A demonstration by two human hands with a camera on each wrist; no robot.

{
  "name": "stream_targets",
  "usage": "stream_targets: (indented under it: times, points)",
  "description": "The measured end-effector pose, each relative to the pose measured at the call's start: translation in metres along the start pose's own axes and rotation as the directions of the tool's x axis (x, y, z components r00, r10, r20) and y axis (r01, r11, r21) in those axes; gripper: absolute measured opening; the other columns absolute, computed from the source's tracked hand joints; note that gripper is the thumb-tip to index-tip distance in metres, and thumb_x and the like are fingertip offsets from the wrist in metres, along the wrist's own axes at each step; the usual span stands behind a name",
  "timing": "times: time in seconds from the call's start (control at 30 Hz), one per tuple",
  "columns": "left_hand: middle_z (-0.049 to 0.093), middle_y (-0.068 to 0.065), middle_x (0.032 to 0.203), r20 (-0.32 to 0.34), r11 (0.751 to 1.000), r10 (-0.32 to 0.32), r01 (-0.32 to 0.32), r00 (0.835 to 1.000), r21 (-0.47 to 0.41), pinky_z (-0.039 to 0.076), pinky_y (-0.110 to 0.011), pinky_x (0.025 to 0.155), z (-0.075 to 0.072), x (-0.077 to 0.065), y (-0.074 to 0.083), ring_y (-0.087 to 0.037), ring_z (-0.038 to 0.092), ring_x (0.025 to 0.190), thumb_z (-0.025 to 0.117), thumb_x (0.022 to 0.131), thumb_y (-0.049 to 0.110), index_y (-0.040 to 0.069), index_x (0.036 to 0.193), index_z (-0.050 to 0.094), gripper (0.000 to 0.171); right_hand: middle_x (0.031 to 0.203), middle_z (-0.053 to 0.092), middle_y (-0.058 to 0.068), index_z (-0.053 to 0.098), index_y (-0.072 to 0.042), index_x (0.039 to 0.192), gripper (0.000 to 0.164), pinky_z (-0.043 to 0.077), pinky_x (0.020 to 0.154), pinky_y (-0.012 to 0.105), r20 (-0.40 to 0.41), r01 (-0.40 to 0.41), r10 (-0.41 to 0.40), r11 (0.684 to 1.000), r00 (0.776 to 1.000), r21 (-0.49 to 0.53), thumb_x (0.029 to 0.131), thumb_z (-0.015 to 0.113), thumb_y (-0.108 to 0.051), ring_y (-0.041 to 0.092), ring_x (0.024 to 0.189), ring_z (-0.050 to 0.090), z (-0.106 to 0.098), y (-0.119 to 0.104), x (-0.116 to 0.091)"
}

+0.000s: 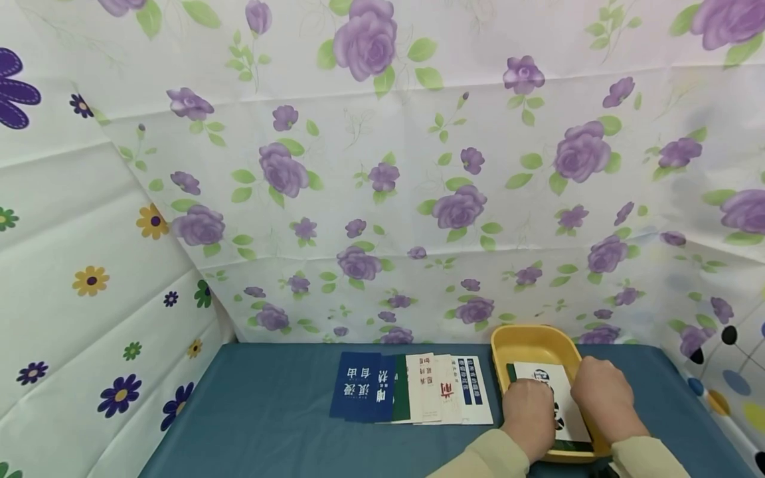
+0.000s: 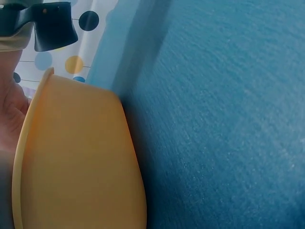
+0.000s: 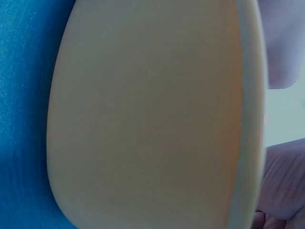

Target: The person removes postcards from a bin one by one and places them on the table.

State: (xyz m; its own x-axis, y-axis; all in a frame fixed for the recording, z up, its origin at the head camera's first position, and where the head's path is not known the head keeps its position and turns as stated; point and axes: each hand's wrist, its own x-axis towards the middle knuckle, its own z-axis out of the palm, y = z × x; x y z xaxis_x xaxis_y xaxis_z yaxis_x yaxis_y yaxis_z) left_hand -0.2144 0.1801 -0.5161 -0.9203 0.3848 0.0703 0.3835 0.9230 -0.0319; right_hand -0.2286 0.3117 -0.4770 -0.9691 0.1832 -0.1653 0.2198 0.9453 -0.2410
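Grip: left hand (image 1: 528, 415) and right hand (image 1: 605, 399) both have fingers curled downward over a yellow tray (image 1: 526, 337). Fingertips hidden in all views; cannot tell whether either hand pinches a card or the tray.

White card (image 1: 568, 413) with black markings lies within the tray outline, between the hands, one at each long side. Green edges show past it at upper left and along the bottom. Tray stands on the blue-green tabletop (image 1: 269, 411), right of centre. Both wrist views show mainly the tray's outer wall; beyond its rim, parts of a hand are visible.

Left of the tray, just beside it: an overlapping row of printed cards. From the left: blue card (image 1: 352, 401), second blue card (image 1: 385, 411), green card (image 1: 401, 392), cream cards (image 1: 421, 401), white card (image 1: 483, 398) with dark blue blocks.

Surroundings: cloth with purple roses (image 1: 406, 139) behind the tabletop; daisy-print cloth (image 1: 54, 252) at left; dotted cloth (image 1: 738, 405) at right. Both sleeves (image 1: 493, 451) are pale.
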Motion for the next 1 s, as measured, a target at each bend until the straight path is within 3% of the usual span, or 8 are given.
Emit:
stream_targets:
  times: [0.23, 0.6, 0.67, 0.87, 1.0]
  points:
    - [0.054, 0.009, 0.072, -0.029, 0.999, -0.005, 0.004, 1.000, -0.038, 0.044, -0.025, 0.054, 0.0005, 0.0027, -0.0006, -0.004, 0.050, 0.067, 0.076, 0.072, 0.039, 0.030, 0.081, 0.066, 0.017, 0.064, 0.051, 0.009, 0.056, 0.006, 0.082, 0.009, 0.044, 0.048, 0.037, -0.007, 0.002, -0.002, 1.000, 1.000, -0.004, 0.082, 0.055, -0.003, 0.022, 0.057, 0.052, -0.0005, -0.0007, 0.0014]
    - [0.051, 0.008, 0.068, -0.011, 0.996, -0.042, 0.041, 0.999, -0.081, 0.040, -0.023, 0.050, 0.0001, 0.0026, 0.0006, -0.004, 0.047, 0.061, 0.077, 0.071, 0.036, 0.026, 0.078, 0.066, 0.017, 0.064, 0.051, 0.009, 0.056, 0.005, 0.081, 0.009, 0.045, 0.050, 0.038, 0.003, 0.003, -0.003, 1.000, 1.000, -0.007, 0.080, 0.058, -0.003, 0.022, 0.058, 0.051, 0.0014, 0.0018, -0.0006]
    - [0.053, 0.006, 0.070, -0.005, 0.997, -0.053, 0.053, 0.999, -0.060, 0.041, -0.024, 0.052, 0.0008, 0.0034, 0.0017, -0.006, 0.048, 0.062, 0.075, 0.072, 0.044, 0.025, 0.079, 0.067, 0.021, 0.064, 0.051, 0.009, 0.056, 0.006, 0.081, 0.009, 0.044, 0.049, 0.037, 0.004, -0.004, 0.004, 1.000, 1.000, -0.002, 0.080, 0.058, -0.003, 0.022, 0.057, 0.051, 0.0016, 0.0015, -0.0006]
    - [0.060, -0.002, 0.095, 0.085, 0.992, -0.108, 0.103, 0.990, 0.067, 0.047, -0.028, 0.065, 0.0042, 0.0066, 0.0052, -0.016, 0.056, 0.080, 0.051, 0.068, 0.082, 0.024, 0.101, 0.069, 0.069, 0.064, 0.051, 0.009, 0.056, 0.004, 0.081, 0.008, 0.043, 0.049, 0.035, 0.020, -0.007, 0.007, 1.000, 1.000, 0.004, 0.082, 0.057, -0.003, 0.022, 0.057, 0.051, 0.0016, 0.0003, 0.0013]
    - [0.062, 0.003, 0.106, 0.118, 0.993, -0.068, 0.056, 0.991, 0.109, 0.045, -0.033, 0.082, 0.0062, 0.0078, 0.0059, -0.016, 0.057, 0.095, 0.054, 0.068, 0.080, 0.030, 0.102, 0.069, 0.063, 0.064, 0.051, 0.009, 0.055, 0.005, 0.081, 0.007, 0.044, 0.049, 0.036, 0.028, -0.003, 0.003, 1.000, 1.000, 0.005, 0.083, 0.056, -0.003, 0.021, 0.057, 0.052, 0.0011, 0.0007, 0.0012]
